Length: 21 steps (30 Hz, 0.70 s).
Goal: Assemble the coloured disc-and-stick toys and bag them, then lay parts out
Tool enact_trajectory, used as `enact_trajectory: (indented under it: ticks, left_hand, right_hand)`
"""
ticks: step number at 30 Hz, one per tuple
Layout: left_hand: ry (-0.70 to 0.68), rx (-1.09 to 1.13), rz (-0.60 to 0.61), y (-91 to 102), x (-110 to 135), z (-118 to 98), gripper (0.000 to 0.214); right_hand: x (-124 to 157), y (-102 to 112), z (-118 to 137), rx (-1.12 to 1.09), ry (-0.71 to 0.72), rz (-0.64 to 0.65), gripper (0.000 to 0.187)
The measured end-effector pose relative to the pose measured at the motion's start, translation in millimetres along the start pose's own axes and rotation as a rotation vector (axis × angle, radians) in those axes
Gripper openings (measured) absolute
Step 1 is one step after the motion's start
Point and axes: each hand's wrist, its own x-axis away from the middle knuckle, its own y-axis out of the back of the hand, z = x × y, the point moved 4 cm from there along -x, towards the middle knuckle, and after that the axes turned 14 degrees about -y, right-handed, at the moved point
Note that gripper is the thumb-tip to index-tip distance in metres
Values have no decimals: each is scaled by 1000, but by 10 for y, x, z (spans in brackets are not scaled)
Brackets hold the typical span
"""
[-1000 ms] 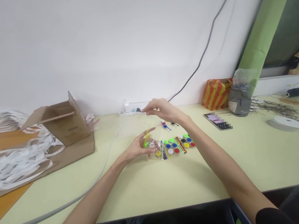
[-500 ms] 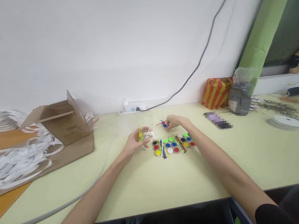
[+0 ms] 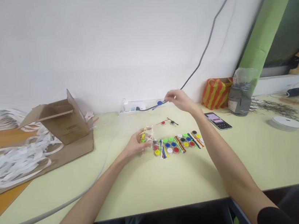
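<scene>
The right hand (image 3: 180,100) pinches a blue-capped stick (image 3: 159,103) up near the power strip (image 3: 131,107). The left hand (image 3: 135,146) curls around a clear bag (image 3: 149,132) holding yellow bits, its fingers hiding most of it. Rows of coloured caps (image 3: 177,144) sit on the desk (image 3: 148,185) just beside that hand, so a careless move could knock them. A loose pinch could drop the stick. The bag's contents are too small to make out; probably mixed sticks.
</scene>
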Motion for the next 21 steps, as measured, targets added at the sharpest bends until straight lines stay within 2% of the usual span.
enact_trajectory:
  ticks: [3, 6, 11, 15, 17, 21]
  left_hand:
    - [5, 6, 16, -16, 0, 22, 79]
    - [4, 25, 48, -36, 5, 18, 78]
    - [1, 16, 81, -56, 10, -20, 77]
    - [-22, 12, 97, -68, 1, -25, 78]
    - [-27, 18, 90, -68, -2, -14, 81]
    - [-47, 53, 42, -59, -9, -4, 84]
  right_hand:
    - [109, 84, 302, -105, 126, 8, 20]
    - [158, -43, 485, -93, 193, 55, 14]
    - [108, -260, 534, -1, 197, -18, 12]
    - [127, -207, 541, 40, 201, -61, 16]
    - [159, -166, 559, 68, 220, -26, 17]
    - [214, -196, 613, 101, 247, 135, 18]
